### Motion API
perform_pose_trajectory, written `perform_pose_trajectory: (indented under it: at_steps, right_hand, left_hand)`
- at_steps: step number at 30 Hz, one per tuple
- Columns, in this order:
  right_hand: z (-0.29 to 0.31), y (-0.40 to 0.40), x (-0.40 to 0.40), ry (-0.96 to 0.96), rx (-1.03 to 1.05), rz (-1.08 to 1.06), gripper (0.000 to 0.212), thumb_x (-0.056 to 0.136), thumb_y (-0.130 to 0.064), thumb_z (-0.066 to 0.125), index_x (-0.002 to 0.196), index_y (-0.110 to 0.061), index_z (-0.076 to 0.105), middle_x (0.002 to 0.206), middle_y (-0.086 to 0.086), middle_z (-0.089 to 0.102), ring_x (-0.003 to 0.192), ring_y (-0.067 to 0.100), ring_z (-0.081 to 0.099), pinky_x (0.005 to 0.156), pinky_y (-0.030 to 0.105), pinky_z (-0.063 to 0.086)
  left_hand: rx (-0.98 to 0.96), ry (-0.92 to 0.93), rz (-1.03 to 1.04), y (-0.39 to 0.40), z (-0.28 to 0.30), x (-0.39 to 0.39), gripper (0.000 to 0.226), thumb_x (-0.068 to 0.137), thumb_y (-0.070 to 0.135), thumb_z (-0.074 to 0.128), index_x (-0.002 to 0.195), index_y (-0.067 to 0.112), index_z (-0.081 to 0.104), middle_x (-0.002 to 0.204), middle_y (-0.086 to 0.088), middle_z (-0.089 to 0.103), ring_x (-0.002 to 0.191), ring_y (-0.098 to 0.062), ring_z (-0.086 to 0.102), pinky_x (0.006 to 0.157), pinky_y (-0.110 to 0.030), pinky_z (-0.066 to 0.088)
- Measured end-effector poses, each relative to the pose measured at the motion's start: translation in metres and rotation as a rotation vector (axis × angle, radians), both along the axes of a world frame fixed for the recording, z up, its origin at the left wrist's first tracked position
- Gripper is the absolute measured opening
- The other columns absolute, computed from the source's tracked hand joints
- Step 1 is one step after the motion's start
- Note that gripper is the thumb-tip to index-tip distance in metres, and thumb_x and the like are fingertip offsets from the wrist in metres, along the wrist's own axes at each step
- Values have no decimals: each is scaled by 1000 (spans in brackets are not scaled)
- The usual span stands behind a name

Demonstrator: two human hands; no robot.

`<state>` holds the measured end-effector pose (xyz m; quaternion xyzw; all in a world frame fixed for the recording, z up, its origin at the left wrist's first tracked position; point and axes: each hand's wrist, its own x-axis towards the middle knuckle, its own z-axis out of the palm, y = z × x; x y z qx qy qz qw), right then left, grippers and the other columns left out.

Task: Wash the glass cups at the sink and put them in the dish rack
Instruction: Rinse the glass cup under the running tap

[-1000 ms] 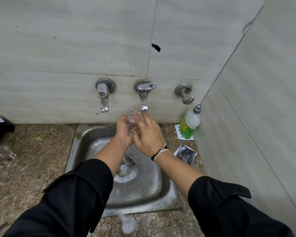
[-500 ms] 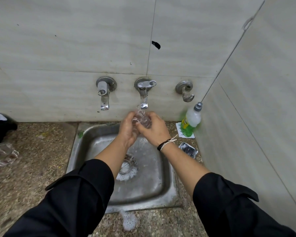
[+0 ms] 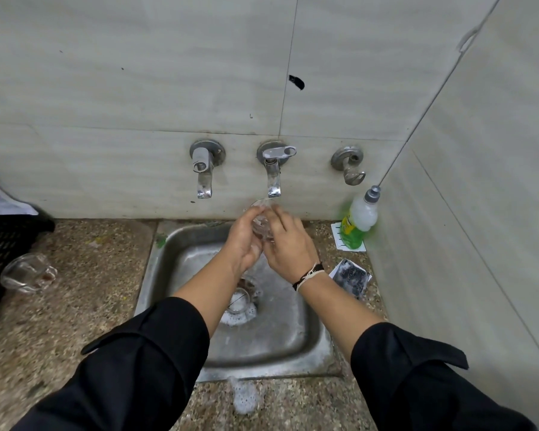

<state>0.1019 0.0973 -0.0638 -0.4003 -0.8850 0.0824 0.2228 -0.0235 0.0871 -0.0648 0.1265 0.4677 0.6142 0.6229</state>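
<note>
I hold a clear glass cup (image 3: 262, 223) right under the middle tap (image 3: 274, 178), over the far side of the steel sink (image 3: 168, 275). My left hand (image 3: 243, 241) wraps it from the left and my right hand (image 3: 288, 241) from the right, so most of the cup is hidden; its rim shows above my fingers. A second glass cup (image 3: 27, 273) lies on its side on the speckled counter at the far left. Beside it, the black dish rack (image 3: 3, 241) is cut off by the left edge.
Another tap (image 3: 203, 178) is on the wall to the left, a bare fitting (image 3: 350, 168) to the right. A green dish-soap bottle (image 3: 357, 223) stands in the right corner, with a scouring pad (image 3: 350, 276) beside the sink. Foam (image 3: 245, 396) lies on the counter's front edge.
Both hands have stayed under the middle tap with the cup and have turned it between them; the camera view has shifted slightly.
</note>
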Motion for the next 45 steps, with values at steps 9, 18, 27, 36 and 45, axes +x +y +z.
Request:
perform_pose_trajectory:
  at_steps: [9, 18, 27, 36, 45]
  right_hand:
    - [6, 21, 3, 346, -619, -96, 106, 63, -54, 86, 146, -19, 31, 136, 4, 51, 114, 19, 62, 98, 40, 54]
    - [4, 21, 0, -50, 55, 92, 57, 73, -14, 80, 118, -1, 46, 117, 18, 42, 84, 39, 59, 64, 45, 57]
    - [-2, 25, 8, -74, 41, 246, 15, 85, -11, 72, 98, -5, 67, 105, 11, 65, 82, 38, 61, 77, 44, 57]
    - [42, 23, -10, -405, -198, 197, 52, 76, -29, 54, 126, -17, 63, 128, 6, 64, 115, 32, 58, 101, 40, 42]
    - [69, 24, -14, -633, -309, 159, 63, 80, -30, 57, 142, -26, 46, 145, -1, 48, 122, 31, 57, 95, 40, 48]
  left_hand:
    - [42, -61, -64, -5, 4, -7, 55, 109, 43, 41, 136, -2, 55, 132, -25, 66, 114, -35, 71, 84, -46, 62]
    - [-32, -82, -148, -4, 3, -5, 76, 99, 74, 30, 129, 16, 68, 125, -15, 71, 106, -29, 71, 92, -52, 57]
    - [12, -165, -117, 1, -5, -18, 63, 101, 61, 45, 113, 7, 75, 114, -15, 73, 95, -26, 71, 81, -41, 52]
    - [-3, -76, 7, 18, -2, -11, 39, 100, 42, 55, 94, 7, 72, 90, -13, 72, 78, -24, 71, 76, -35, 59]
    - [-16, -31, 81, 26, -6, -17, 30, 89, 36, 60, 97, 8, 70, 94, -14, 69, 78, -26, 69, 77, -39, 55]
